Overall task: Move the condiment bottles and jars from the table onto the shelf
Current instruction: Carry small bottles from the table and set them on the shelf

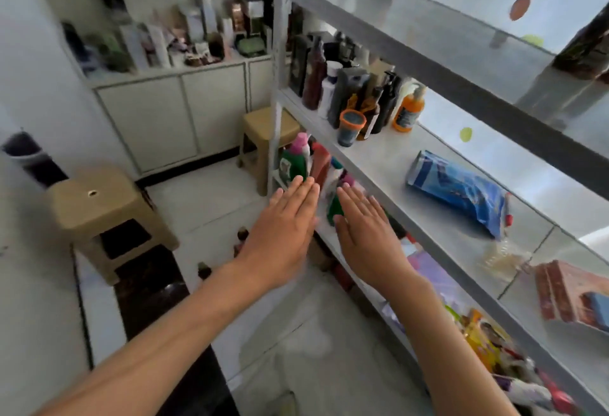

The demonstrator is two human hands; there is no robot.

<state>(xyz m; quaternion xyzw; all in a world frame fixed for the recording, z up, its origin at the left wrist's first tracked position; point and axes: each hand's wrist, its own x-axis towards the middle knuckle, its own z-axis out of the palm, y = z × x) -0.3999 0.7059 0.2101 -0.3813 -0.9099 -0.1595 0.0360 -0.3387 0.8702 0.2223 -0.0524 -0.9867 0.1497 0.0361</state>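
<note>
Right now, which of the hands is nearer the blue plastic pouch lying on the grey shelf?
Right. The right hand hovers just left of the shelf, below-left of the blue plastic pouch; the left hand lies further left.

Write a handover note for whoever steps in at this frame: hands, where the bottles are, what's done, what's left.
Left hand and right hand: both flat, fingers straight, holding nothing, raised in front of the shelf.
A cluster of bottles and an orange-lidded jar stand on the middle shelf board.
Two small dark bottles stand on the floor.
No table is in view, so what remains there cannot be told.
</note>
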